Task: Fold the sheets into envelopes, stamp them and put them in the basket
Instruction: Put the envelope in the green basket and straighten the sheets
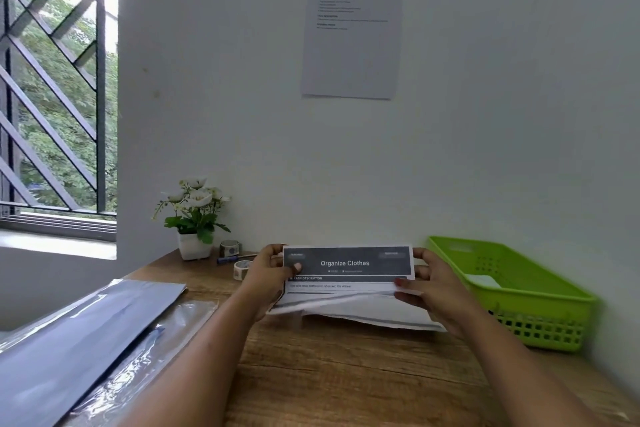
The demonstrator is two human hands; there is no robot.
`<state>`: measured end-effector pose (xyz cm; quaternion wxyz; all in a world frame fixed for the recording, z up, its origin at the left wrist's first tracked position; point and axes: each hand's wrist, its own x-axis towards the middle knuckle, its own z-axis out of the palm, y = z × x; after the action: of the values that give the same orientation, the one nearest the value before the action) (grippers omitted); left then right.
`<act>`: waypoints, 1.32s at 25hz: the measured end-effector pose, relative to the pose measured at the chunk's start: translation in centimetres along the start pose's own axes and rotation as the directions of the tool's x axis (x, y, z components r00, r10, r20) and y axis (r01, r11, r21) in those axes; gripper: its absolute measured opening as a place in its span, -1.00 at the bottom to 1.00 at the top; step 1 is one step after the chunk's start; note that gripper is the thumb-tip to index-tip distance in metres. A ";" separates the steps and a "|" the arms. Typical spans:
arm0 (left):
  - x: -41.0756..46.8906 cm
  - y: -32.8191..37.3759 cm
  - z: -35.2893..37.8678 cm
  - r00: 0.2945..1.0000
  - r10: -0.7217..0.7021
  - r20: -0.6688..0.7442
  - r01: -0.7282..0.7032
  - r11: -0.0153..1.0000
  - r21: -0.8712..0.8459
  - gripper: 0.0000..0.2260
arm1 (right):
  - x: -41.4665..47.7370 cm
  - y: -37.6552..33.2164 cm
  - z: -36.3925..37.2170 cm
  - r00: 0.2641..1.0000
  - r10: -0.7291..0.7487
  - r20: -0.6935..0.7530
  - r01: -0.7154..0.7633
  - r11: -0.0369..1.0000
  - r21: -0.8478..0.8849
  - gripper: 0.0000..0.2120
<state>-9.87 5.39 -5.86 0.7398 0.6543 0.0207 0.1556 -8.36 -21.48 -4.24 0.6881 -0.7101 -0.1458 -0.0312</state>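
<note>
Head view showed the left hand [273,274] and right hand [429,284] pinching the side edges of a printed sheet [346,267], held just above the bench [346,374], its lower part curling under. Folding looked barely begun. The green basket [554,319] held one white piece [483,281], perhaps a finished envelope; stamping was not yet done.

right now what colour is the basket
Bright lime green basket, seen in the head view, at the right of the desk.

Lime-green perforated basket [540,291], white sheet [349,282] with dark grey header band, wood-grain table [346,374].
</note>
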 end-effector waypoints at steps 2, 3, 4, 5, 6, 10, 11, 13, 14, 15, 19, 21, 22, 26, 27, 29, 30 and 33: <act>-0.1 0.0 -0.1 0.999 -0.034 0.023 0.033 0.999 0.041 -0.60 | 0.2 0.0 0.0 1.000 -0.006 -0.019 0.007 0.999 0.042 -0.62; -0.1 0.0 -0.2 0.998 -0.053 0.029 0.051 0.997 0.061 -0.63 | 0.2 0.1 0.0 1.000 -0.003 -0.025 0.004 0.999 0.041 -0.67; -0.2 0.0 -0.3 0.997 -0.070 0.032 0.067 0.995 0.072 -0.69 | 0.3 0.2 0.0 1.000 0.001 -0.026 0.000 0.999 0.042 -0.70; -0.4 0.0 -0.2 0.995 -0.090 0.034 0.087 0.994 0.069 -0.74 | 0.3 0.4 0.0 1.000 0.006 -0.025 -0.005 0.999 0.043 -0.72; -0.6 0.2 -0.1 0.993 -0.112 0.035 0.110 0.992 0.060 -0.75 | 0.3 0.4 0.0 1.000 0.012 -0.019 -0.011 0.999 0.044 -0.73; -0.8 0.8 0.0 0.988 -0.151 0.017 0.152 0.987 -0.061 -0.74 | 0.8 0.7 -0.1 1.000 0.020 -0.012 -0.020 1.000 0.011 -0.72; -0.8 0.9 0.0 0.987 -0.163 0.002 0.162 0.980 -0.119 -0.75 | 1.0 0.9 -0.3 1.000 0.016 -0.023 -0.016 1.000 -0.003 -0.72; -0.7 1.2 -0.1 0.986 -0.167 -0.009 0.162 0.964 -0.210 -0.73 | 1.4 1.3 -0.6 0.999 0.014 -0.049 -0.016 0.999 -0.047 -0.69; -0.6 1.3 -0.1 0.987 -0.163 0.006 0.159 0.957 -0.242 -0.69 | 1.5 1.4 -0.6 0.998 0.016 -0.061 -0.019 0.999 -0.050 -0.69; -0.6 1.5 0.0 0.985 -0.167 0.039 0.171 0.949 -0.263 -0.67 | 1.4 1.3 -0.6 0.997 0.015 -0.070 -0.018 0.999 -0.040 -0.70; -1.1 1.5 0.3 0.965 -0.197 0.173 0.190 0.980 0.056 -0.84 | 0.9 0.6 -0.5 0.994 -0.012 -0.113 0.011 1.000 -0.006 -0.76; -1.0 1.2 0.5 0.964 -0.200 0.174 0.178 0.975 0.135 -0.80 | 0.8 0.5 -0.3 0.994 0.011 -0.107 -0.011 1.000 0.002 -0.73; -1.0 1.3 0.4 0.970 -0.191 0.151 0.173 0.977 0.126 -0.79 | 0.8 0.4 -0.2 0.992 0.031 -0.119 -0.028 0.999 0.022 -0.71; -0.9 1.5 0.6 0.990 -0.121 0.066 0.119 0.992 0.038 -0.76 | 0.6 -0.8 0.1 0.984 0.078 -0.158 -0.052 0.985 0.167 -0.79; -1.0 1.5 0.8 0.993 -0.105 0.045 0.105 0.994 0.022 -0.75 | 0.4 -1.1 0.3 0.989 0.090 -0.117 -0.066 0.979 0.195 -0.82; -1.1 1.5 1.1 0.998 -0.062 0.027 0.063 0.998 -0.020 -0.69 | 0.1 -0.9 0.5 0.995 0.091 -0.035 -0.084 0.982 0.169 -0.55; -1.1 1.4 1.3 0.999 -0.039 0.037 0.040 0.999 -0.020 -0.63 | 0.0 -0.8 0.7 0.997 0.077 -0.023 -0.073 0.988 0.137 -0.41; -1.1 1.4 1.4 0.990 0.142 0.006 -0.125 0.845 0.520 -0.46 | 0.2 -0.8 0.9 0.996 0.011 -0.085 -0.004 0.996 0.090 -0.31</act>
<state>-10.85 3.85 -4.50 0.5231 0.8266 0.0283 0.2058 -8.55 -20.57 -3.45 0.7252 -0.6769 -0.1148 -0.0524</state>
